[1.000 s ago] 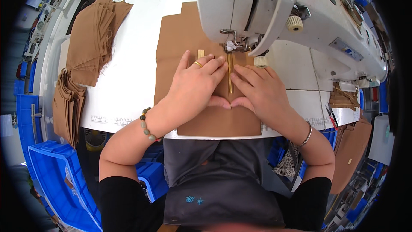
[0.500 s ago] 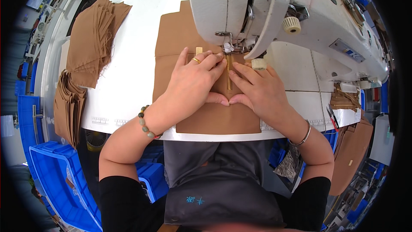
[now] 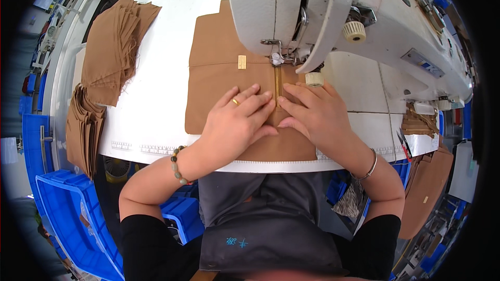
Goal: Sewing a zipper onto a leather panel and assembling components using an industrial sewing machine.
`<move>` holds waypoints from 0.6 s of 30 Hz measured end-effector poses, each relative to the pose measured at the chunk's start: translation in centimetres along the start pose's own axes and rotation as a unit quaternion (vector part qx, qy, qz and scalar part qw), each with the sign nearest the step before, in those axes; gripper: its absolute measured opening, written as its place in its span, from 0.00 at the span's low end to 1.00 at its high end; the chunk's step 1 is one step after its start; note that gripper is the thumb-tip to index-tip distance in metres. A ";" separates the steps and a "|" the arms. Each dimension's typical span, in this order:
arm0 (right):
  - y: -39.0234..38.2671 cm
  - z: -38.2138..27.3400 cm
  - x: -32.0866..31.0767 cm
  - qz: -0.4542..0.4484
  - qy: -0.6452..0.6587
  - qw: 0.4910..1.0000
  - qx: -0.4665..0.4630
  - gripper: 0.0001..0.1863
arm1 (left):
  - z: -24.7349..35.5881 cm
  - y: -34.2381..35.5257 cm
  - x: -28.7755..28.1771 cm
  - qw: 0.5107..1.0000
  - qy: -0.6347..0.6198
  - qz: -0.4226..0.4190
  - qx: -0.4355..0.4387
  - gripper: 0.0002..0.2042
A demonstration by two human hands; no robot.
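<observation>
A brown fabric panel [image 3: 213,88] lies flat beneath the presser foot [image 3: 281,58] of a white sewing machine [image 3: 260,10]. A gold zipper strip [image 3: 277,86] runs down the panel from the foot, and a small gold tab [image 3: 242,62] sits left of it. My left hand [image 3: 237,122] rests open on the fabric left of the zipper, fingers lying bent toward it. My right hand [image 3: 317,114] lies open on the fabric to the right, fingertips beside the zipper and thumb pointing left. The needle tip is too small to make out.
Two stacks of brown pieces [image 3: 114,47] [image 3: 83,130] lie at the left. More brown scraps [image 3: 419,117] and scissors [image 3: 405,145] are at the right. Blue bins [image 3: 73,203] stand below the table's left side, and brown panels [image 3: 424,192] hang at the lower right.
My left hand has drawn back down and slightly left, away from the foot, uncovering more panel around the gold tab. My thumbs are a little farther apart. The right hand has barely moved.
</observation>
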State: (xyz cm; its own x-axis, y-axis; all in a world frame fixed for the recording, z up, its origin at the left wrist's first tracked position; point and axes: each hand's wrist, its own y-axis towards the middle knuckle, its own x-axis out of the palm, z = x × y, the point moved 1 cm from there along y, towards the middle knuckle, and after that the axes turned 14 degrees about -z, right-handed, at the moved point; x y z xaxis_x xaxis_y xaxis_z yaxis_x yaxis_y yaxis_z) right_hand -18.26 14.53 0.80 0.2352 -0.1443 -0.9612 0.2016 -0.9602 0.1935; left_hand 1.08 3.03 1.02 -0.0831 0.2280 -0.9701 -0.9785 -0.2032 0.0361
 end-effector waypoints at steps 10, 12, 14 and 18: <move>-0.8 -1.1 -0.5 -0.012 0.001 1.000 -0.006 0.23 | 0.5 -0.5 -0.2 1.000 0.000 0.010 0.021 0.28; -0.5 -0.9 -0.5 -0.011 0.004 1.000 -0.005 0.23 | 0.2 -0.1 -0.3 1.000 0.000 -0.002 0.019 0.28; -0.1 -0.5 -0.3 -0.007 0.010 1.000 0.005 0.23 | -0.4 0.5 -0.4 1.000 0.006 0.006 0.018 0.28; 0.7 0.3 0.0 -0.009 0.002 1.000 0.011 0.25 | -1.5 1.6 -0.4 1.000 0.009 0.009 0.018 0.27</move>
State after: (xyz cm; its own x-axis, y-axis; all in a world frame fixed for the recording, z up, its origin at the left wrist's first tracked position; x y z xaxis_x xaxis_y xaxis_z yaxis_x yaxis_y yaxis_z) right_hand -18.43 13.82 0.91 0.2354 -0.1254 -0.9638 0.1841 -0.9679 0.1709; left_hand -0.18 1.16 1.10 -0.0985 0.2074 -0.9733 -0.9830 -0.1728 0.0626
